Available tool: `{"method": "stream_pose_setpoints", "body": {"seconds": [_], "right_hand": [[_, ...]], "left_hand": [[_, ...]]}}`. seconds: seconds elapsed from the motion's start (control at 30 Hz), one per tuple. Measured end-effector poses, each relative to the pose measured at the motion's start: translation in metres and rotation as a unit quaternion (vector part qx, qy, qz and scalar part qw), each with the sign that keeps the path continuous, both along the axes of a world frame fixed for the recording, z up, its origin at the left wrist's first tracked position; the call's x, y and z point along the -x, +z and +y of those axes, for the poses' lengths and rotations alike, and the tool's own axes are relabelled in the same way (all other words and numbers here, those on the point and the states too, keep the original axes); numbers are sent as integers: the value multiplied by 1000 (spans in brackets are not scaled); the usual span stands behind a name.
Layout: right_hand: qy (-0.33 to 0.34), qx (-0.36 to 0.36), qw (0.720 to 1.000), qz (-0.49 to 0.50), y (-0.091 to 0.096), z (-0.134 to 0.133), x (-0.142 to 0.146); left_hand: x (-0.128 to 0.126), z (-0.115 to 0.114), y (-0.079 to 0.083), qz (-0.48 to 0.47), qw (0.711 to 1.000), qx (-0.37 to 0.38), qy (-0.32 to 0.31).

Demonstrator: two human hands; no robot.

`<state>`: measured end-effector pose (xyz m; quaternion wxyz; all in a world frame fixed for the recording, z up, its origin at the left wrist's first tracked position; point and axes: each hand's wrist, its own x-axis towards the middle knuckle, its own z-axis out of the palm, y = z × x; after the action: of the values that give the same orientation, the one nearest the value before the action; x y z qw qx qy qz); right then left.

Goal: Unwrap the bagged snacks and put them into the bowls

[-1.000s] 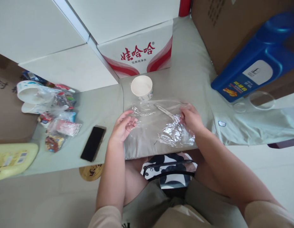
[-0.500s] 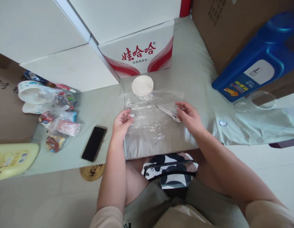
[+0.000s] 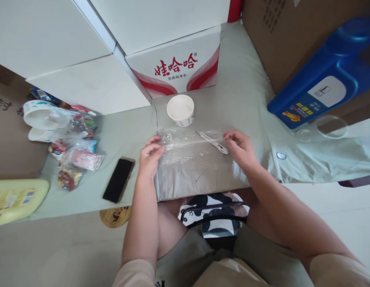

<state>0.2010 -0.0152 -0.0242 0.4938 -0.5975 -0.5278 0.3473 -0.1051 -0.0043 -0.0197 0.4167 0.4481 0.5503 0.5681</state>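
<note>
A clear plastic bag (image 3: 187, 149) stretches sideways between my two hands, low over the cloth-covered surface. My left hand (image 3: 150, 156) pinches its left edge between thumb and fingers. At the right edge, my right hand (image 3: 240, 148) grips the plastic in the same way. A white utility knife (image 3: 213, 142) lies slanted by my right fingertips, seen with the see-through film around it; whether it is under or inside the plastic I cannot tell. Just beyond the bag stands a white paper cup (image 3: 181, 109), upright, with a blue-green print.
Left are a black phone (image 3: 118, 180), wrapped snacks (image 3: 83, 159), paper cups (image 3: 38, 115) and a yellow bottle (image 3: 20, 199). A white-and-red carton (image 3: 175, 75) stands behind. Right are a blue bottle (image 3: 319, 87) and a clear plastic cup (image 3: 331, 127).
The plastic has been drawn toward me, off the base of the paper cup, and is pulled straighter. My left hand has shifted slightly; my right hand moved a little nearer me.
</note>
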Motion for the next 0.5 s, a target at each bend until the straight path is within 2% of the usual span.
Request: {"method": "stream_pose_setpoints", "body": {"seconds": [0.1, 0.2, 0.27, 0.37, 0.43, 0.5], "right_hand": [[46, 89, 988, 117, 5, 0, 4], [71, 130, 969, 198, 10, -1, 6], [92, 155, 952, 249, 14, -3, 5], [155, 209, 905, 336, 22, -9, 0], [206, 240, 871, 375, 26, -12, -2], [234, 252, 851, 396, 30, -14, -3]], "left_hand": [[-2, 0, 3, -23, 1000, -5, -10], [-3, -1, 6, -45, 999, -12, 2], [-4, -1, 7, -96, 995, 4, -12], [-5, -1, 9, -162, 986, 15, -37], [-6, 0, 9, -160, 987, 5, -27], [-8, 1, 8, -132, 991, -3, -7]]}}
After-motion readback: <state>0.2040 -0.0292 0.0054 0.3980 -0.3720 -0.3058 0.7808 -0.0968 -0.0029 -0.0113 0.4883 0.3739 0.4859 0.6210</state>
